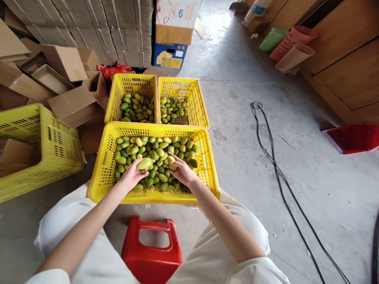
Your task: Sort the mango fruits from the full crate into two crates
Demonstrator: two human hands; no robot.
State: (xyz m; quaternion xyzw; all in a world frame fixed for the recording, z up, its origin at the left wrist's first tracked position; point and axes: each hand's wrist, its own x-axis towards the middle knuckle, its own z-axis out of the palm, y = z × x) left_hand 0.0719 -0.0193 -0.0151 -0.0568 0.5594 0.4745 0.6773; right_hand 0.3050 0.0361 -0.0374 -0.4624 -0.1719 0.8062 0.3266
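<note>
My left hand [133, 174] is closed around an oval yellow-green fruit [144, 163], which looks like a small mango. Another pale green fruit [171, 162] sits between the thumb and fingers of my right hand [182, 170]. Both hands are over the near yellow plastic crate [99, 173], which holds many similar fruits [162, 178], some dark green and some yellowish. Directly beyond it stand two more yellow crates, a left one [114, 98] and a right one [199, 102], each partly filled with the same kind of fruit.
A red plastic stool [151, 260] stands between my knees. At left are a yellow crate [60, 146] with cardboard inside and a heap of open cardboard boxes [74, 104]. A black cable [276, 169] crosses the floor at right, near a red container [352, 139]. Plastic baskets [293, 43] lie beyond.
</note>
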